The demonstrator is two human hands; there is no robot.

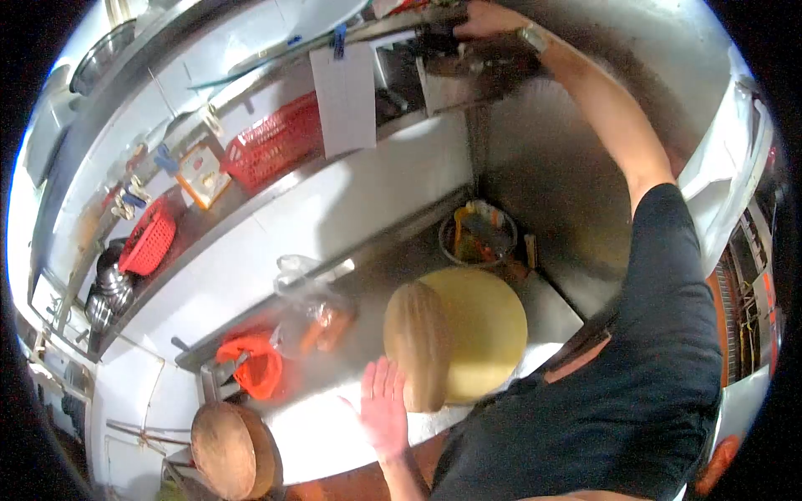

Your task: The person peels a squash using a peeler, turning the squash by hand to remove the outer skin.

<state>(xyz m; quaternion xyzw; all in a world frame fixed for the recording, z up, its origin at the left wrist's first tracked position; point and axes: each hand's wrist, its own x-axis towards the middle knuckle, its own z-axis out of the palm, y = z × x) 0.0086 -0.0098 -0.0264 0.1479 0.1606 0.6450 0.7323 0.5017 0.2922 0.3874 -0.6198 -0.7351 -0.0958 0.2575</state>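
My left hand (pixel 386 409) is at the lower middle with its palm showing and fingers stretched out. Its fingertips lie at the lower left edge of a thick round yellow chopping board (pixel 489 334), beside the board's brown-stained side (pixel 416 346). Whether they touch it I cannot tell. Stretched far up, my right hand (pixel 491 18) is at the upper shelf, over dark, blurred items (pixel 443 42). Its fingers are partly hidden, and I cannot make out a held object.
On the steel counter are a bowl with colourful contents (pixel 478 234), a clear plastic bag (pixel 313 321) and a red-orange bag (pixel 255 367). A round wooden block (pixel 224 451) stands lower left. Red baskets (pixel 276 142) and a hanging paper sheet (pixel 344 100) line the shelf.
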